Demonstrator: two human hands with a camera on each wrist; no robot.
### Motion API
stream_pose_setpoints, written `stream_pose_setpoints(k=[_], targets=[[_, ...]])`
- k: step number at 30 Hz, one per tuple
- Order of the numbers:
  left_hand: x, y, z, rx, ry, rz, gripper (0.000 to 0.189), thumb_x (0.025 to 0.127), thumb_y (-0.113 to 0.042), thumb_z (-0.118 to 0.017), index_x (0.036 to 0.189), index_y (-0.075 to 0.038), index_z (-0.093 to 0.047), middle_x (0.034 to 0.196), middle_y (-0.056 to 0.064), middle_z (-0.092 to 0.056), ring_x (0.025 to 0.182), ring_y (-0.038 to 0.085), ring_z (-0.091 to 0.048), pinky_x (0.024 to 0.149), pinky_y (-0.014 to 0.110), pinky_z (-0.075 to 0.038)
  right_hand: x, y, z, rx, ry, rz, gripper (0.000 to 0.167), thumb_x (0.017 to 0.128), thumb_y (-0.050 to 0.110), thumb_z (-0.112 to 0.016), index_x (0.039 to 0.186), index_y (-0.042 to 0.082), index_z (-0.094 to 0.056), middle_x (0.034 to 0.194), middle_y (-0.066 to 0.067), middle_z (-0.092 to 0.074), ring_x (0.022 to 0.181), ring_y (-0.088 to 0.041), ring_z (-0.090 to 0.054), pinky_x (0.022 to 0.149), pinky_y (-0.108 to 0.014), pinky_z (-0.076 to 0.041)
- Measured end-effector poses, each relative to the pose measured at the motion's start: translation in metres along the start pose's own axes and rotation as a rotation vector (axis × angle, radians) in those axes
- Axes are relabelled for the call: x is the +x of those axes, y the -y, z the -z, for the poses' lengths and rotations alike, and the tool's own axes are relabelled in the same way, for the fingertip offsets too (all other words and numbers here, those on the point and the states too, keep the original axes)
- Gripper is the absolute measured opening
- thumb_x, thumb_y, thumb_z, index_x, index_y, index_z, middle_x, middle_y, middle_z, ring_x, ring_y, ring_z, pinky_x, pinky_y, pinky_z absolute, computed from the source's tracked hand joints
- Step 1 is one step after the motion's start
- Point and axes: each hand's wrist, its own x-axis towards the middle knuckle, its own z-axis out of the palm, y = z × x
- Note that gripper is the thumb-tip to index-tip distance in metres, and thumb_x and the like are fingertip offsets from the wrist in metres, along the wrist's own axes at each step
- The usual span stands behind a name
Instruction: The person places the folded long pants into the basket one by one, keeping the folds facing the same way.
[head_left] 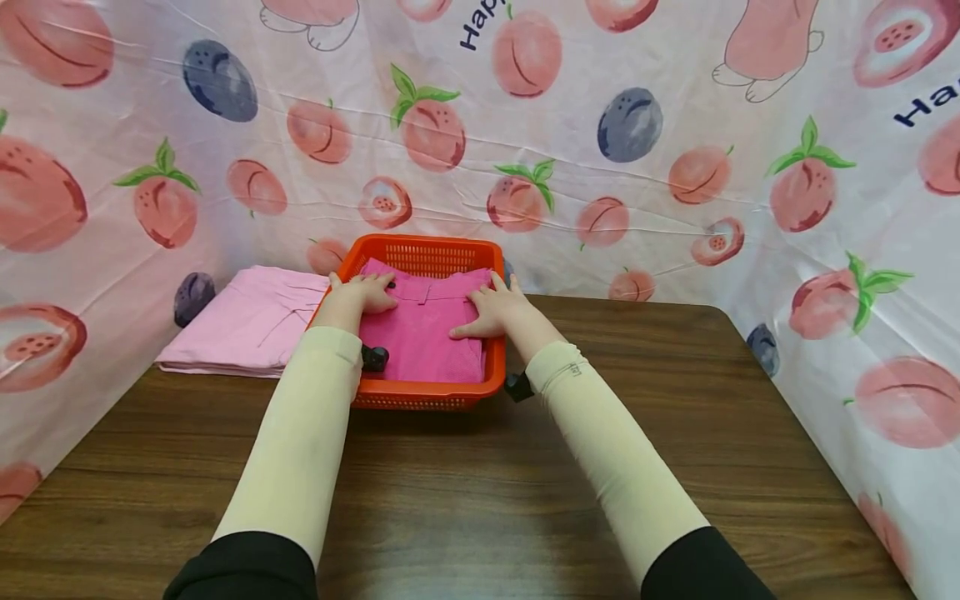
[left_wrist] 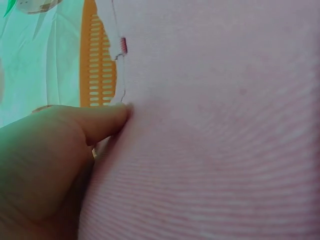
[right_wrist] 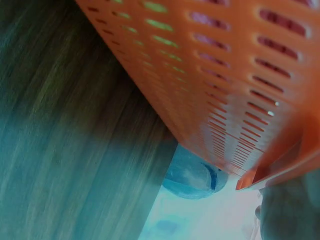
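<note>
Folded pink pants (head_left: 423,337), with a waistband and belt loop at the far side, lie inside an orange plastic basket (head_left: 427,389). My left hand (head_left: 356,298) rests over the basket's left side, its fingers on the pants near the waistband. The left wrist view shows its thumb pressing on the fabric (left_wrist: 210,125). Across from it, my right hand (head_left: 498,312) spreads its fingers over the right rim, with the thumb lying on the pants. In the right wrist view, the slotted basket wall (right_wrist: 225,90) fills much of the picture and hides most of that hand.
Folded light pink clothing (head_left: 243,325) lies on the brown wooden table (head_left: 637,400), left of the basket. A fruit-printed cloth (head_left: 555,125) hangs behind the table and along both sides. Black wrist cameras (head_left: 374,359) sit under the wrists, close to the basket.
</note>
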Motion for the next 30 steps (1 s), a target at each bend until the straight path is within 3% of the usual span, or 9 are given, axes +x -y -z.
stream_pose_setpoints(k=[5,12,21,25,30], targets=[[0.0,0.001,0.002,-0.01,-0.02,-0.027,0.064,0.098,-0.026,-0.041,0.153,-0.005,-0.014,0.156,0.023,-0.011,0.141,0.042,-0.004,0.1,0.067,0.015,0.002,-0.001,-0.003,-0.021,-0.02,0.014,0.089,0.084,0.073,-0.044,0.152,0.017,-0.029,0.158,-0.011,-0.017,0.144,-0.03,0.004,0.111,-0.054,0.003],[0.0,0.006,0.002,-0.093,-0.052,-0.05,0.062,0.099,-0.022,-0.043,0.153,-0.007,-0.016,0.156,0.019,-0.016,0.141,0.042,-0.003,0.101,0.067,0.015,0.0,-0.003,-0.007,0.013,-0.057,0.021,0.08,0.089,0.067,-0.044,0.152,0.018,-0.029,0.158,-0.01,-0.016,0.144,-0.03,0.003,0.111,-0.054,0.002],[-0.004,0.01,0.009,-0.06,-0.056,-0.096,0.064,0.098,-0.023,-0.047,0.153,-0.007,-0.018,0.152,0.025,-0.022,0.14,0.042,-0.01,0.103,0.068,0.005,-0.004,-0.001,-0.002,-0.004,-0.042,0.039,0.073,0.092,0.062,-0.046,0.151,0.021,-0.032,0.157,-0.011,-0.02,0.144,-0.03,-0.004,0.11,-0.056,0.003],[-0.008,0.016,0.014,-0.105,-0.024,-0.165,0.063,0.099,-0.019,-0.048,0.151,-0.001,-0.018,0.148,0.03,-0.026,0.137,0.044,-0.02,0.11,0.059,-0.008,-0.008,-0.003,0.003,0.055,-0.039,0.069,0.071,0.092,0.057,-0.051,0.15,0.019,-0.035,0.154,-0.01,-0.027,0.144,-0.03,-0.009,0.11,-0.057,0.003],[-0.014,0.022,0.017,-0.108,-0.033,-0.244,0.056,0.098,-0.014,-0.049,0.146,0.006,-0.028,0.14,0.034,-0.037,0.127,0.045,-0.035,0.108,0.053,-0.022,-0.011,-0.008,0.006,0.131,-0.069,0.111,0.064,0.092,0.049,-0.056,0.146,0.017,-0.042,0.147,-0.004,-0.042,0.142,-0.028,-0.019,0.111,-0.057,-0.005]])
